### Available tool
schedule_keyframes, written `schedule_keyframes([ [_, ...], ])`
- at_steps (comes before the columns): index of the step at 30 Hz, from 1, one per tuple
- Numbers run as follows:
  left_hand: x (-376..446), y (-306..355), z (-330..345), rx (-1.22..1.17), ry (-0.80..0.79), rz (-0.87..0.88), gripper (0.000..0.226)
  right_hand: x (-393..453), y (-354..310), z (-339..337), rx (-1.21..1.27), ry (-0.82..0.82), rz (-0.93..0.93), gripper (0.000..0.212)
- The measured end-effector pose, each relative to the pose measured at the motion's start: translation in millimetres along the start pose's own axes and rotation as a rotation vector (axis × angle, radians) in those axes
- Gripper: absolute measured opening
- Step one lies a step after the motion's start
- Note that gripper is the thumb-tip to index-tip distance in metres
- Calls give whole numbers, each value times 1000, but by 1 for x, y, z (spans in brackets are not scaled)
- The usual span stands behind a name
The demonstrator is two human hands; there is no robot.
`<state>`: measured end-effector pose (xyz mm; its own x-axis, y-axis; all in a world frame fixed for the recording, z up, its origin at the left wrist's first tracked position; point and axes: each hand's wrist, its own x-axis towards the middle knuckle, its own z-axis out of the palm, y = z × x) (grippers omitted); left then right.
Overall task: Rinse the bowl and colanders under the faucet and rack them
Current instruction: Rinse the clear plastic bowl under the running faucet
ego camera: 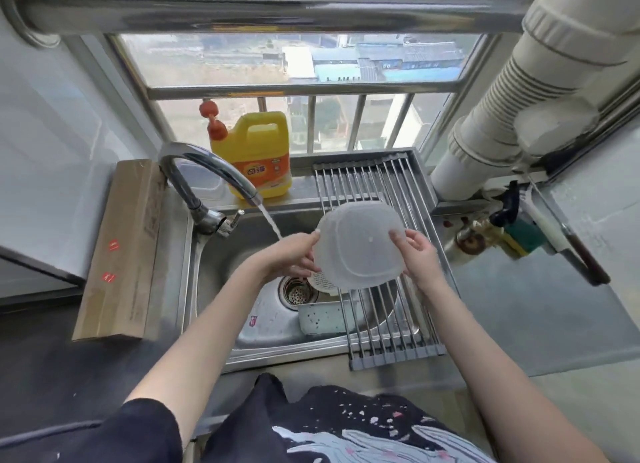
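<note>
Both hands, left [294, 255] and right [417, 255], grip the translucent bowl [360, 244] (upturned, base facing the camera) above the rack [374, 182].

A home kitchen high in a building: a steel sink [221, 255] with running faucet [204, 172], yellow dish soap jug [258, 154], roll-up drying rack [377, 185], rooftops beyond the barred window [311, 61]

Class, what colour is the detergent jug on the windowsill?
Yellow detergent jug with an orange label and pump, clearest in the head view.
</note>
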<state>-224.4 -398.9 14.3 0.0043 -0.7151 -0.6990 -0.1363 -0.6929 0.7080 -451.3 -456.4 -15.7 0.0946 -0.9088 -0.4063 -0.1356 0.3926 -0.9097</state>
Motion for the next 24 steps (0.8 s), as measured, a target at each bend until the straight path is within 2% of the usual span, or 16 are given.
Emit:
schedule_keyframes([
  [2,9,15,11,-51,43,15,56,21,-6,0,-2,59,7,40],
  [3,15,21,15,-58,59,29,60,32,-10,2,-21,82,6,38],
  [5,26,34,21,-78,79,65,64,56,-16,5,-63,101,0,42],
  [9,61,54,25,-205,133,207,52,97,-26,16,-103,70,4,47],
  [11,81,62,24,-157,206,233,51,114,-33,22,-144,40,-6,50],
  [16,133,70,16,-54,371,171,70,150,-46,33,-284,-29,-72,55],
  [19,159,69,15,7,440,171,62,168,-48,37,-403,10,-83,53],
  [24,182,75,15,182,501,59,54,193,-40,38,-626,62,-41,53],
])
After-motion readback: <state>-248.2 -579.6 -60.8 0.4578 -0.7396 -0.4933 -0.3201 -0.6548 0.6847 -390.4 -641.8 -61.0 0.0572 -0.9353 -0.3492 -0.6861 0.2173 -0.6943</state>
